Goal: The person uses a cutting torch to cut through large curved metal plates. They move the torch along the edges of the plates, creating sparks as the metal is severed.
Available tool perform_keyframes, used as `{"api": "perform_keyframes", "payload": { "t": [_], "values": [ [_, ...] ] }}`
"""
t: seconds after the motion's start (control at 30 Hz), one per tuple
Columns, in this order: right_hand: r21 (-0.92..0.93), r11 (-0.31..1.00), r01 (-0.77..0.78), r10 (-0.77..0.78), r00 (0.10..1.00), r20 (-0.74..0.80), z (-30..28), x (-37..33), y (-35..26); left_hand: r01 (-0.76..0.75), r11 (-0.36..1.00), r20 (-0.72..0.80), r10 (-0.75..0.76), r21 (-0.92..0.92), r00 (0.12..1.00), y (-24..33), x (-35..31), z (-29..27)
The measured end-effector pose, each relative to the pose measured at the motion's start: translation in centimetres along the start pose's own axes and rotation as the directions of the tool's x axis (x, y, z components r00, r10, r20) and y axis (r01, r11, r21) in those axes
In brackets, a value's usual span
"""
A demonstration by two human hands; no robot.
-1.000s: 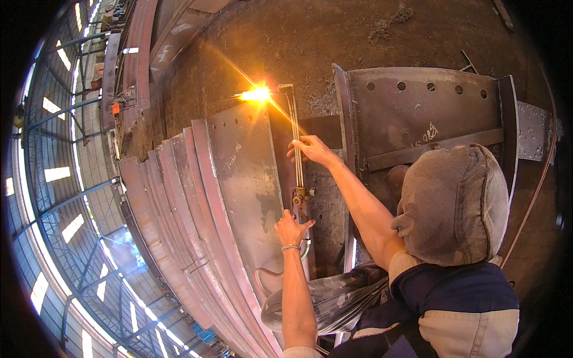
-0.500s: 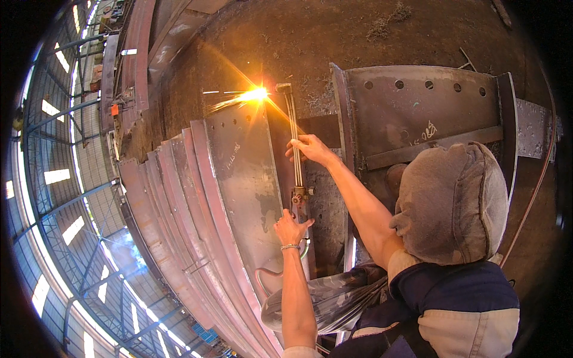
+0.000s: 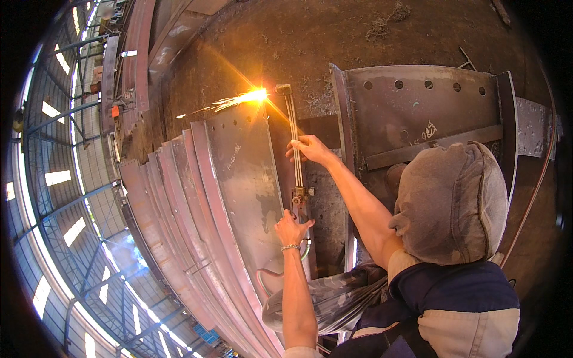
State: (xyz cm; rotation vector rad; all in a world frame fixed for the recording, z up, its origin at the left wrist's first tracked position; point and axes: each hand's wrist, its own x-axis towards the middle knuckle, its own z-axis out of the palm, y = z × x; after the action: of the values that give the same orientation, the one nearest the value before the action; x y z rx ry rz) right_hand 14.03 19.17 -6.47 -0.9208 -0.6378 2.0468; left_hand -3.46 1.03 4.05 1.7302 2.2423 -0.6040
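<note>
Neither of my own hands is in view. In front of me a person in a grey-brown cloth hood (image 3: 453, 206) crouches and works a long gas cutting torch (image 3: 293, 119). That person's right hand (image 3: 309, 148) is closed round the torch's slim tubes, the arm running back to the shoulder beside the hood. Behind the brass valves (image 3: 299, 194), the person's left hand (image 3: 291, 230), with a bracelet at the wrist, holds the handle. A bright flame with sparks (image 3: 258, 95) burns at the far end of a steel plate (image 3: 245, 161), left of the torch head.
Rusty steel sections (image 3: 179, 197) lie stacked side by side on the left. A flanged beam with a row of holes (image 3: 418, 101) lies right of the torch. A green hose (image 3: 306, 249) runs from the handle; a reddish hose (image 3: 531, 206) crosses the far right floor.
The sparks spread differently and trail further left and slightly lower. The torch and the person's hands have hardly moved.
</note>
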Motion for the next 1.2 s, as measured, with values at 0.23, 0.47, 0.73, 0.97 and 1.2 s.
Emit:
{"api": "perform_keyframes", "payload": {
  "t": [0.23, 0.47, 0.73, 0.97, 1.2],
  "values": [
    [0.010, 1.000, 0.021, -0.021, 1.000, 0.007, 0.05, -0.14, -0.19, 0.008, 1.000, 0.007, -0.008, 0.005, 1.000, 0.18, -0.07, -0.16],
    [0.004, 1.000, 0.023, -0.023, 1.000, 0.005, 0.07, -0.36, -0.48, 0.003, 1.000, 0.009, -0.003, -0.006, 1.000, 0.22, -0.05, -0.27],
    [-0.025, 1.000, 0.017, -0.017, 1.000, 0.002, 0.14, -0.61, -0.79, 0.024, 1.000, 0.044, -0.023, -0.009, 0.999, 0.24, -0.04, -0.40],
    [-0.005, 1.000, 0.026, -0.026, 1.000, 0.003, 0.17, -0.65, -0.79, -0.014, 0.999, -0.020, 0.013, -0.048, 1.000, 0.11, -0.11, -0.09],
    [-0.003, 1.000, -0.001, 0.001, 1.000, -0.008, 0.12, -0.64, -0.79, -0.004, 1.000, 0.001, 0.004, -0.031, 1.000, -0.10, -0.09, 0.08]
  ]
}}
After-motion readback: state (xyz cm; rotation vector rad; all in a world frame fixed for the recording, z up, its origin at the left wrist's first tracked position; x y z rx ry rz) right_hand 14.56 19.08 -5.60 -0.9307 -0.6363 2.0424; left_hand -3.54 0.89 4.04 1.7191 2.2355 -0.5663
